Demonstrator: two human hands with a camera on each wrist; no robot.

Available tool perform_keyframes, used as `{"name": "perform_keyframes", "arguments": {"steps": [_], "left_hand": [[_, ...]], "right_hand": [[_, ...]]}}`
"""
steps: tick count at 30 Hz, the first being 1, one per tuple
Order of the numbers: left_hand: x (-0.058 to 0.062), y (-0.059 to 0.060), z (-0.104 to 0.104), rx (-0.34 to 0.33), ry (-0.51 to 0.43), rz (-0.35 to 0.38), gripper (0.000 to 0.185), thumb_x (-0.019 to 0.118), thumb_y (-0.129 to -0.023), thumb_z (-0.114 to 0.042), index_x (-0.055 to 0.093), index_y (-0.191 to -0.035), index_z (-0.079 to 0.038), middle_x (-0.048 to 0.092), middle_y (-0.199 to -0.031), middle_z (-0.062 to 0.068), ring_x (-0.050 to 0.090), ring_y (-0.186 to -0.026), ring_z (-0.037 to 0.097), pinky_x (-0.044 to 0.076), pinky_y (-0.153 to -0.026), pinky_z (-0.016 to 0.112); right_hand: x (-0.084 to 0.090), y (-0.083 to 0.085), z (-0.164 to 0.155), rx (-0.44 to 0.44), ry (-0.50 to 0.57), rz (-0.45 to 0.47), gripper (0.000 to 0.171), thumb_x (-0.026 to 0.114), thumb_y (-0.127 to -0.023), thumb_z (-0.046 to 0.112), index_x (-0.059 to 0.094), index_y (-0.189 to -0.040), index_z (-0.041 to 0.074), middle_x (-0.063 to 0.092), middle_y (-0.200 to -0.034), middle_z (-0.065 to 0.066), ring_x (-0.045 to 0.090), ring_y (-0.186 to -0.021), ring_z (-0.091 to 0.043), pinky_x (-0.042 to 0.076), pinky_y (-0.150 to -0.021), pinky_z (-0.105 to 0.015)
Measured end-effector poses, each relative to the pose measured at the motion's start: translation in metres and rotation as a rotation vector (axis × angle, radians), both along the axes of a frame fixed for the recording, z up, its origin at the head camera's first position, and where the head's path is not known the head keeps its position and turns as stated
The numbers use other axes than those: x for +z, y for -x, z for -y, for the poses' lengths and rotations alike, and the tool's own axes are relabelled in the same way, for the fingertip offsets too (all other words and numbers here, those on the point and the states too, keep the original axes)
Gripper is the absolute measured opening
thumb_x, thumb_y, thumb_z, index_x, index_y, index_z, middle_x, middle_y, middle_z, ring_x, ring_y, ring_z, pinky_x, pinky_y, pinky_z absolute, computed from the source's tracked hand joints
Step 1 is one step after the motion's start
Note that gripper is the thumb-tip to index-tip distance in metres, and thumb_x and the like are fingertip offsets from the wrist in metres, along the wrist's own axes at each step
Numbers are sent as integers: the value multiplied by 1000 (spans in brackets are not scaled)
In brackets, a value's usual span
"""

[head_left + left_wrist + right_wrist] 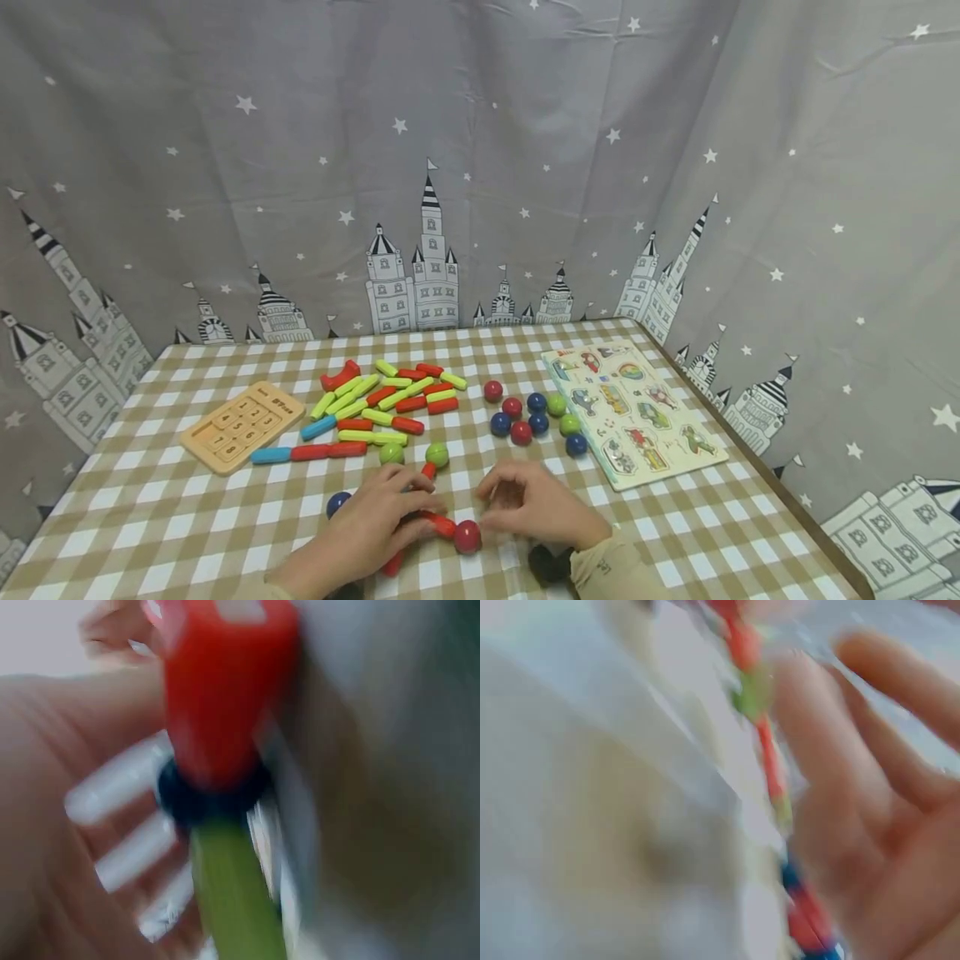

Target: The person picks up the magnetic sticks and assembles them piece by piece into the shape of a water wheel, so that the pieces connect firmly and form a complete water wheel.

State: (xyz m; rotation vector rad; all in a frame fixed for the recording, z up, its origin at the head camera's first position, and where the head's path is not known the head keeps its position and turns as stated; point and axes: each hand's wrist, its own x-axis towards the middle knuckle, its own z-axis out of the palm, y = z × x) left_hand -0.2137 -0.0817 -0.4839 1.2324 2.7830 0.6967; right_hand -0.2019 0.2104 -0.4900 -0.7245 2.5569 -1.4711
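My left hand is over the lower middle of the table, its thumb and fingers around a red stick. A dark red ball sits at that stick's right end. Under the left palm, the blurred left wrist view shows a red stick, a dark blue ball and a yellow-green stick in line. My right hand hovers just right of the dark red ball, fingers loosely bent and holding nothing. Another red stick shows partly below the left hand; a blue ball lies left of it.
Behind the hands are two green balls and several red, yellow-green and blue sticks. A wooden number puzzle lies at the left. Several coloured balls sit beside a picture puzzle board at the right.
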Motion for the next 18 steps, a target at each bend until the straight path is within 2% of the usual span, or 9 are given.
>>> {"name": "perform_keyframes", "arguments": {"steps": [1,3,5,7,9,11,15,18], "left_hand": [[3,1,3,-30,3,-8,19,69,-99,-33,73,-117,-40,63,-127,-12,54,-120,17,50,-101,49],[9,3,12,-102,6,-3,27,66,-101,-19,71,-118,-40,62,-136,-9,53,-127,20,49,-104,52],[16,4,21,-163,15,32,41,66,-98,-3,70,-110,-42,60,-143,-6,51,-136,27,46,-108,57],[19,5,27,-188,41,80,51,65,-93,5,69,-102,-45,58,-147,-4,47,-141,34,41,-109,64],[19,6,29,-201,71,99,54,67,-90,6,71,-97,-47,60,-145,-6,46,-140,37,40,-108,66],[16,6,29,-209,100,69,52,69,-90,4,73,-95,-48,62,-142,-9,49,-137,36,41,-107,65],[11,7,25,-219,117,-3,44,73,-91,-3,76,-98,-47,64,-136,-14,52,-132,29,47,-105,57],[10,7,23,-210,126,-14,40,75,-91,-5,78,-101,-44,65,-132,-15,53,-130,25,51,-103,49]], "right_hand": [[3,2,-7,-103,-27,-88,19,83,-87,20,74,-104,16,70,-94,3,63,-77,-7,53,-68,-23],[7,8,-21,-373,-121,-236,14,80,-88,16,74,-101,14,68,-95,0,62,-78,-13,53,-69,-28],[8,14,-34,-624,-209,-295,12,78,-87,11,74,-98,11,66,-98,-5,63,-82,-20,54,-73,-36],[6,18,-44,-770,-288,-269,15,76,-85,10,73,-99,7,65,-103,-12,64,-89,-26,54,-78,-43],[5,20,-50,-806,-348,-187,18,75,-85,12,73,-103,7,64,-108,-13,63,-96,-28,53,-84,-47],[3,22,-52,-794,-354,-136,21,76,-84,12,73,-104,7,65,-108,-13,63,-96,-27,54,-84,-47],[4,22,-53,-760,-323,-72,24,78,-82,12,73,-105,9,67,-103,-8,61,-88,-20,52,-75,-36],[3,21,-53,-733,-247,11,27,80,-82,11,72,-107,9,67,-99,-6,60,-79,-17,50,-66,-31]]}}
